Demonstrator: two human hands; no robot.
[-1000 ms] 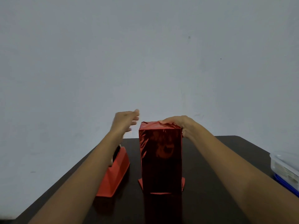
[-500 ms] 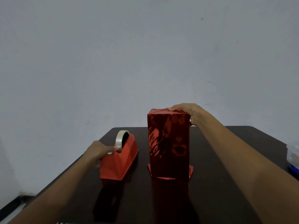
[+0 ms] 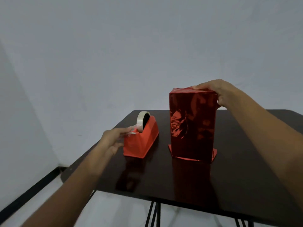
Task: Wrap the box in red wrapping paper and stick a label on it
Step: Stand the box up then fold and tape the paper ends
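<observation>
Motion blurs the left hand [image 3: 114, 139] — its hold on the tape [image 3: 140, 120] unreadable; the box [image 3: 192, 126] partly hides the right hand [image 3: 220, 94].

Glossy foil-like wrapping paper [image 3: 192, 125]; glossy dark tabletop [image 3: 246, 169]

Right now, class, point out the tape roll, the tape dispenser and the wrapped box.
tape roll [image 3: 139, 120], head view, its white outer band.
tape dispenser [image 3: 141, 145], head view, its red side wall.
wrapped box [image 3: 191, 126], head view, its front face.

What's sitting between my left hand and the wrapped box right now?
The red tape dispenser, standing on the table beside the box without touching it; the head view shows this.
</observation>
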